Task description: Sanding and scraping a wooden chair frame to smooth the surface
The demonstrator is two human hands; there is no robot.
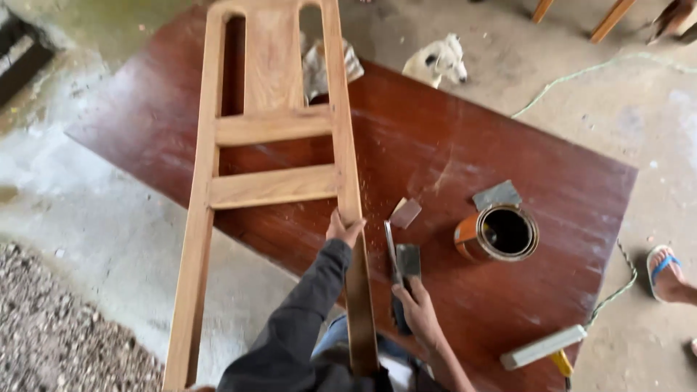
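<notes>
head view: looked down on a dark red-brown table (508, 152) on a concrete floor, with a pale wooden frame (272, 123) laid across it.
frame: a chair-back kind of piece, two long rails joined by two cross slats and a wide upright panel; its far end lay over the table, its near end ran off the table edge toward the person.
left hand: the left hand (343, 229) was closed over the right-hand rail of the frame, fingers wrapped on its top edge, the dark sleeve reaching along the rail.
right hand: the right hand (415, 308) was curled shut round the handle of a flat scraper (404, 263), whose blade lay on the table just beside the rail; how tight the hold was i could not tell.
can: an open round can (499, 233) stood on its base to the right of the scraper, dark inside, its contents not to be made out.
small bits: a small grey-pink block (405, 213) lay just past the blade, and a grey sheet (496, 195) lay touching the can's far side.
near edge: a pale bar (542, 347) with a yellow end lay at the table's right corner.
beyond: a white dog (438, 62) lay past the far edge; another person's sandalled foot (669, 274) stood at the right.
doing it well, as i judged: the left hand should have pinned the rail firmly so it could not skid, and the blade should have been held low and flat along the grain, clear of the steadying fingers.
</notes>
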